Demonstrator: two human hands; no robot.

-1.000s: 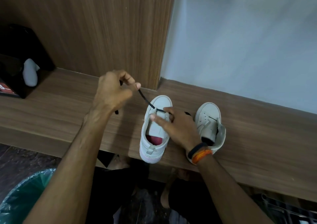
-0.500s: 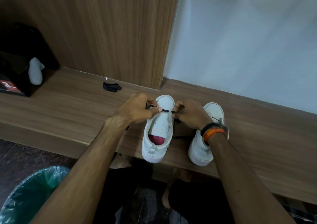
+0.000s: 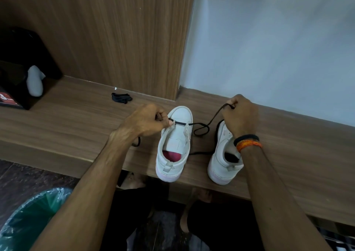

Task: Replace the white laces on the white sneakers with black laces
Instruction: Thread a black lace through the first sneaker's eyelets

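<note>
Two white sneakers stand side by side on a wooden bench (image 3: 76, 127), toes pointing away. The left sneaker (image 3: 175, 145) has a black lace (image 3: 201, 128) running across its front eyelets. My left hand (image 3: 146, 121) pinches the lace at the shoe's left eyelet. My right hand (image 3: 239, 114) pinches the lace's other end, raised to the right of the shoe; the lace loops loosely between them. The right sneaker (image 3: 222, 158) is partly hidden under my right wrist. A second bundled black lace (image 3: 121, 97) lies on the bench at the back.
A black box (image 3: 23, 68) with a white object (image 3: 35, 80) in it sits at the far left of the bench. A bin lined with a green bag (image 3: 28, 218) stands on the floor at the lower left. A wooden panel and a pale wall close the back.
My right hand has left the shoe's right eyelet and pulled the lace up and to the right. My left hand has stayed at the left eyelet.
</note>
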